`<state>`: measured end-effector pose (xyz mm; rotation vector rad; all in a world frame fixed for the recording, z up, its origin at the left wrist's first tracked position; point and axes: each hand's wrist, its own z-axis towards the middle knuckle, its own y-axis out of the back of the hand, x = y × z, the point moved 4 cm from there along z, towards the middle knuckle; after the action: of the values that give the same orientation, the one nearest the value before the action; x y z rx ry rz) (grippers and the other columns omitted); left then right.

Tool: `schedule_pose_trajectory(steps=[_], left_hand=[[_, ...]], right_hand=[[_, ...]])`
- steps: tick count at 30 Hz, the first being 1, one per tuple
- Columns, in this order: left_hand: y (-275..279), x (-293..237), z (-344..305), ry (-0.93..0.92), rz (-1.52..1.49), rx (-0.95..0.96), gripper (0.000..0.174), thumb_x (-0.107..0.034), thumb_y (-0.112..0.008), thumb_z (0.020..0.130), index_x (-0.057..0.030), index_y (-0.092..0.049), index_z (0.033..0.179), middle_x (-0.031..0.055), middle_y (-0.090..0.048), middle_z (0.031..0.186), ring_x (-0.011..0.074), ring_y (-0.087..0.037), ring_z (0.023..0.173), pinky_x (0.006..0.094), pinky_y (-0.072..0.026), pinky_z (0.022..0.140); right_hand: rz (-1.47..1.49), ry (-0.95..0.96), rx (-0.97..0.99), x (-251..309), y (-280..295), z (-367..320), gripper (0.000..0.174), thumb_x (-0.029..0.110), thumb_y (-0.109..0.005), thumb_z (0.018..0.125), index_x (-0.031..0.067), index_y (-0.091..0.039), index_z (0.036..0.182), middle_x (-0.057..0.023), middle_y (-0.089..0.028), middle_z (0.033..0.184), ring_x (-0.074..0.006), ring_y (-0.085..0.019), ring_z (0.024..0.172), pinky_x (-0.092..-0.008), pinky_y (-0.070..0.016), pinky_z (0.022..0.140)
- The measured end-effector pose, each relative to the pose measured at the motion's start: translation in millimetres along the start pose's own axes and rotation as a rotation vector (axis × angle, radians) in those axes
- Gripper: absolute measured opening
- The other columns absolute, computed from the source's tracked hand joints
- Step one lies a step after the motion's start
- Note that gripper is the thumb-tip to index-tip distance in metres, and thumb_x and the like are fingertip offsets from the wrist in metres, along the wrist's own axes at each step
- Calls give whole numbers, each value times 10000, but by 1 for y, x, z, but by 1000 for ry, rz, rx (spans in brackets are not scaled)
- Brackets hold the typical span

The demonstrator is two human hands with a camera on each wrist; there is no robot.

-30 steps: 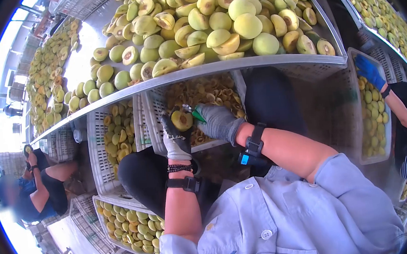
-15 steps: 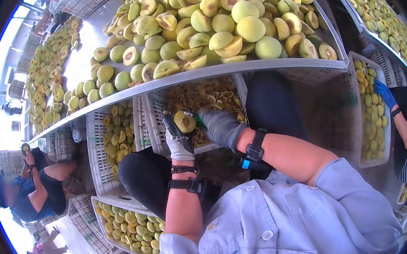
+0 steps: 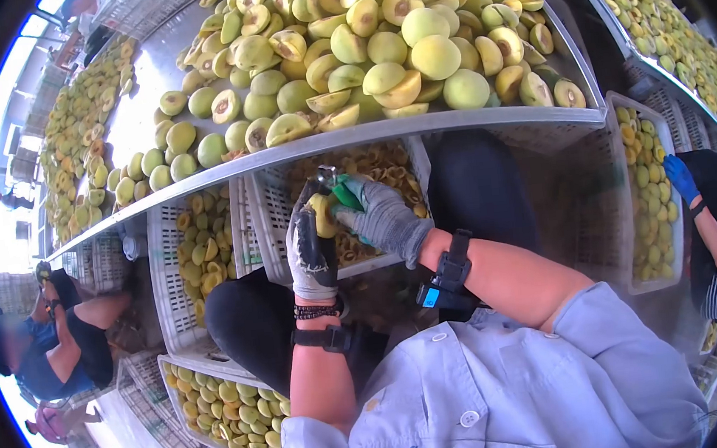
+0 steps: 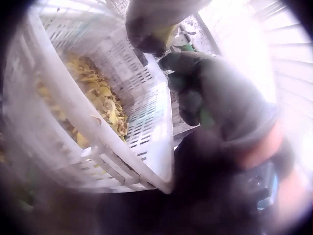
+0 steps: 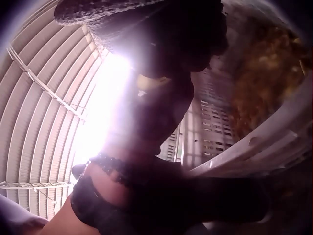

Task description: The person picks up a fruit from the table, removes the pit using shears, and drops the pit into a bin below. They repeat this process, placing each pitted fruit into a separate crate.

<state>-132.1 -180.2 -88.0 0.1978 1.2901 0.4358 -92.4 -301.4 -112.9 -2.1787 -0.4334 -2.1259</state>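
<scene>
In the head view my gloved left hand (image 3: 311,249) grips a yellow-green peach half (image 3: 322,214) between thumb and fingers, turned partly side-on. My right hand (image 3: 385,217), in a grey glove, holds a green-handled tool (image 3: 345,193) with a small metal head that stands up just beyond the peach half. The two hands meet over a white crate (image 3: 269,223) of yellow-brown scraps (image 3: 400,162). In the left wrist view the curled right-hand fingers (image 4: 183,78) wrap the green handle. Dark and backlit, the right wrist view shows a little of the yellow fruit flesh (image 5: 150,82).
A metal-edged table (image 3: 318,146) heaped with peach halves spans the space beyond the hands. Crates of peach halves (image 3: 206,237) stand at the left, with another (image 3: 225,406) lower down. Other people sit left and right; a blue-gloved hand (image 3: 680,176) is by a crate at the right.
The peach half has turned from showing its cut face to partly side-on. My right hand has shifted, bringing the tool's metal head up past the fruit. The left hand keeps its grip.
</scene>
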Motion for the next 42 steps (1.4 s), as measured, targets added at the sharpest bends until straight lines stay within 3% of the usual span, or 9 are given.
schedule_pose_trajectory(steps=[2, 8, 15, 22, 25, 29, 35, 40, 42], left_hand=[[-3, -4, -2, 4, 103, 68, 447, -41, -620, 703, 12, -440, 1109, 192, -500, 1042, 337, -498, 953, 366, -426, 820], [-7, -6, -13, 521, -932, 172, 520, -243, -497, 845, -33, -311, 1283, 93, -417, 1212, 171, -429, 1076, 277, -364, 893], [9, -7, -15, 441, -818, 89, 616, -206, -575, 757, -7, -308, 1275, 124, -415, 1221, 207, -412, 1113, 305, -317, 949], [19, -6, -13, 460, -902, -83, 546, -232, -543, 787, 2, -345, 1238, 126, -452, 1157, 206, -440, 1072, 316, -336, 934], [27, -9, -8, 187, -15, -78, 419, -283, -389, 892, 27, -401, 1172, 113, -484, 1083, 171, -490, 952, 284, -391, 840], [25, -10, -9, 95, 101, -126, 391, -263, -384, 895, 40, -425, 1139, 110, -507, 1035, 164, -501, 920, 277, -404, 810], [23, 23, -18, 343, -465, -257, 366, -267, -420, 882, 5, -439, 1127, 98, -502, 1033, 159, -501, 918, 282, -407, 814], [19, 20, -19, 295, -487, -267, 325, -233, -461, 860, -23, -458, 1108, 75, -501, 1045, 153, -487, 944, 275, -400, 833], [17, 40, -25, 422, -612, -368, 326, -215, -398, 891, -5, -443, 1136, 80, -510, 1051, 169, -510, 954, 295, -415, 843]], right_hand=[[242, 4, 99, -8, -8, 3, 313, 114, -602, 722, 11, -510, 1004, -168, -567, 883, -329, -543, 842, -354, -435, 735], [-43, 331, -65, 18, 3, -12, 298, 44, -608, 681, 27, -507, 960, -132, -552, 819, -276, -546, 778, -333, -432, 724], [118, 107, 97, 17, 0, -10, 259, 43, -609, 687, 32, -487, 915, -136, -557, 804, -311, -546, 766, -347, -442, 657], [-417, 404, -24, 34, -2, -20, 262, 172, -601, 731, 27, -479, 913, -135, -580, 711, -322, -561, 599, -389, -449, 532], [-579, 366, 102, 29, -11, -21, 251, 171, -565, 734, 35, -469, 921, -135, -571, 682, -304, -564, 577, -391, -437, 494], [-705, 355, 199, 24, -20, -19, 233, 145, -506, 742, 43, -453, 944, -120, -563, 665, -280, -569, 556, -393, -437, 462], [-821, 320, 266, 29, -24, -18, 209, 149, -496, 756, 36, -448, 925, -126, -563, 668, -277, -570, 560, -386, -438, 464], [-822, 376, 272, 26, -31, -24, 197, 154, -509, 753, 24, -444, 887, -134, -561, 627, -284, -570, 554, -380, -435, 464], [-744, 197, 388, 23, -36, -25, 150, 100, -433, 777, 15, -462, 897, -148, -588, 665, -298, -594, 616, -403, -463, 510]])
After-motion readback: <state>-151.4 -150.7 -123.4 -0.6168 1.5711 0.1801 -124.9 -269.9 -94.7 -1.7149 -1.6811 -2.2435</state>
